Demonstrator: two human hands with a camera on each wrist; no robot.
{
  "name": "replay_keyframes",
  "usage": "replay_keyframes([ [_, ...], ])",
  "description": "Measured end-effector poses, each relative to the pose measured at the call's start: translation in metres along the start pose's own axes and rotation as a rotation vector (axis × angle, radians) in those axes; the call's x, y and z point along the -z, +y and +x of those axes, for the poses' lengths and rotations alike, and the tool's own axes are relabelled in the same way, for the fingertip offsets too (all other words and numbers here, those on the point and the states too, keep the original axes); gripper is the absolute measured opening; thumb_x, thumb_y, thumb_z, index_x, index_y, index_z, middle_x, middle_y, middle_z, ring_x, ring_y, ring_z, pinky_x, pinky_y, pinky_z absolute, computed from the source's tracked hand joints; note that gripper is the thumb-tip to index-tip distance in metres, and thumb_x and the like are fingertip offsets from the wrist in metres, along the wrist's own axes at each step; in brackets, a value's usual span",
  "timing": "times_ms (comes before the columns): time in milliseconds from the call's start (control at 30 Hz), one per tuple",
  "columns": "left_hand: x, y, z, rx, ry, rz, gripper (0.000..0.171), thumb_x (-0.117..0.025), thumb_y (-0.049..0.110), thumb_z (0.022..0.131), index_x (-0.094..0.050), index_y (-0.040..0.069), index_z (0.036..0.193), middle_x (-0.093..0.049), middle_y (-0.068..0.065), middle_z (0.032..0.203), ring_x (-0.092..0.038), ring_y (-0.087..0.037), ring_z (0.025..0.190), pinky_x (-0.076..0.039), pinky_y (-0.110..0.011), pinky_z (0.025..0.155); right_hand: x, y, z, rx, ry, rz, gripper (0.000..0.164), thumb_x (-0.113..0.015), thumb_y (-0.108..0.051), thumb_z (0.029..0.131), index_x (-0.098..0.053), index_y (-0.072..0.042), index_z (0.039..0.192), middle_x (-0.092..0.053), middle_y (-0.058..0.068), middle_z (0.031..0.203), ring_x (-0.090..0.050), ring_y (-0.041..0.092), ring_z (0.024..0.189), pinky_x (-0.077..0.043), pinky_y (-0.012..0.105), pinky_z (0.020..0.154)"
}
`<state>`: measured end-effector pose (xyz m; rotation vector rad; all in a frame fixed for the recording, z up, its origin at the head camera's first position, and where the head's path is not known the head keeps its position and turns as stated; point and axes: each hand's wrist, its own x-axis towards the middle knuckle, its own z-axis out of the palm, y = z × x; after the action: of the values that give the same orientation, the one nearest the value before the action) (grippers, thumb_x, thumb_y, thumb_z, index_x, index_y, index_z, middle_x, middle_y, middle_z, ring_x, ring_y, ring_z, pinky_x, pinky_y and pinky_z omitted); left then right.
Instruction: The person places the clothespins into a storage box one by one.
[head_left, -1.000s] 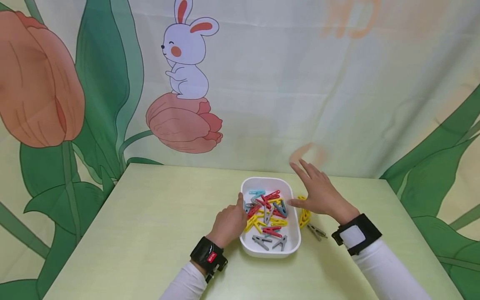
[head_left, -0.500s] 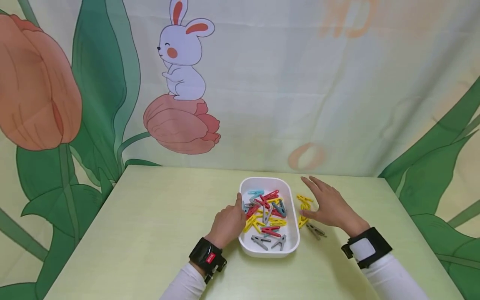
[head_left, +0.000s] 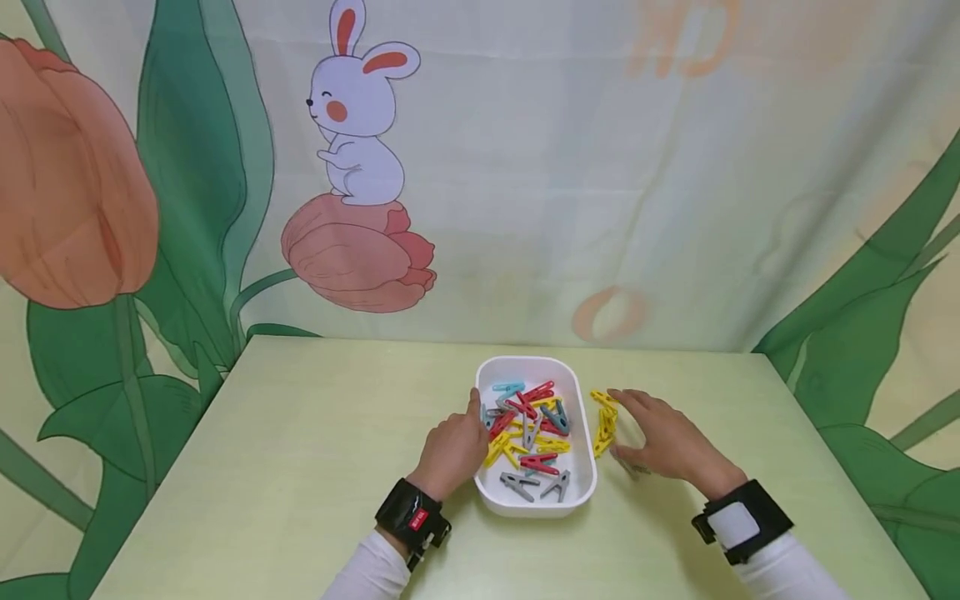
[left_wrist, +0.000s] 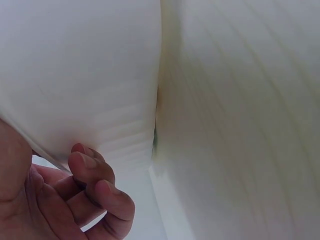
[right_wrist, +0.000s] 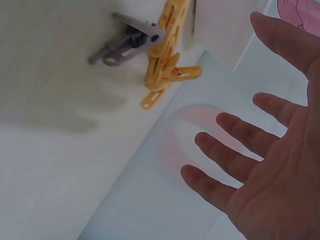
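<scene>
A white plastic basket (head_left: 536,507) stands on the table, holding clothespins in red, yellow, grey and blue. My left hand (head_left: 452,450) grips the basket's left side. In the left wrist view its curled fingers (left_wrist: 114,200) lie against the basket's outer wall; the thumb is hidden there. Just right of the basket lies a cluster of yellow clothespins (head_left: 604,425). Beside them is a grey clothespin (right_wrist: 132,40), mostly covered by my right hand in the head view. My right hand (head_left: 675,442) hovers by this pile, fingers spread and holding nothing.
The pale table (head_left: 315,467) meets a printed curtain (head_left: 517,183) along its back edge. Table surface extends left of the basket and right of my right hand.
My right hand has moved from over the basket's right rim to the right and nearer, down beside the loose clothespins. The left hand stays on the basket.
</scene>
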<state>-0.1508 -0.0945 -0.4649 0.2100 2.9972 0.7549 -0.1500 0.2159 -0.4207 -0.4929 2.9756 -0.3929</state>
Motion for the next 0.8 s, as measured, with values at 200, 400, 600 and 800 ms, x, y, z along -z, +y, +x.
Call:
replay_keyframes([
  [200, -0.001, 0.000, 0.002, 0.007, -0.006, -0.018, 0.064, -0.054, 0.020, 0.099, -0.028, -0.001, 0.153, -0.049, -0.003, 0.060, -0.047, -0.017, 0.049, -0.033, -0.028, 0.048, -0.011, 0.004, -0.010, -0.007, -0.042, -0.027, 0.075, -0.075, -0.042, 0.084, -0.045, -0.013, 0.147, -0.047, 0.020, 0.146, -0.049, 0.043, 0.130, -0.045, 0.060, 0.098],
  [400, -0.005, 0.000, 0.001, 0.002, -0.007, -0.023, 0.064, -0.053, 0.020, 0.099, -0.027, -0.001, 0.153, -0.049, -0.003, 0.059, -0.047, -0.018, 0.049, -0.032, -0.028, 0.047, -0.020, 0.009, -0.018, -0.013, -0.043, -0.042, 0.071, -0.076, -0.036, 0.084, -0.048, -0.010, 0.145, -0.051, 0.020, 0.142, -0.052, 0.043, 0.126, -0.046, 0.059, 0.095],
  [600, -0.005, -0.002, 0.001, -0.008, 0.003, -0.006, 0.064, -0.053, 0.020, 0.099, -0.028, -0.001, 0.153, -0.051, -0.004, 0.061, -0.047, -0.018, 0.050, -0.033, -0.029, 0.048, -0.028, 0.011, -0.017, -0.044, -0.082, -0.043, 0.069, -0.075, -0.035, 0.085, -0.048, -0.012, 0.144, -0.053, 0.018, 0.140, -0.054, 0.040, 0.124, -0.047, 0.057, 0.095],
  [800, -0.004, -0.002, 0.001, -0.005, 0.004, -0.018, 0.064, -0.054, 0.020, 0.099, -0.027, -0.001, 0.153, -0.048, -0.003, 0.060, -0.046, -0.017, 0.049, -0.032, -0.028, 0.047, -0.037, 0.012, -0.009, -0.092, -0.138, -0.055, 0.066, -0.076, -0.035, 0.084, -0.051, -0.015, 0.142, -0.057, 0.015, 0.135, -0.058, 0.034, 0.119, -0.049, 0.055, 0.095],
])
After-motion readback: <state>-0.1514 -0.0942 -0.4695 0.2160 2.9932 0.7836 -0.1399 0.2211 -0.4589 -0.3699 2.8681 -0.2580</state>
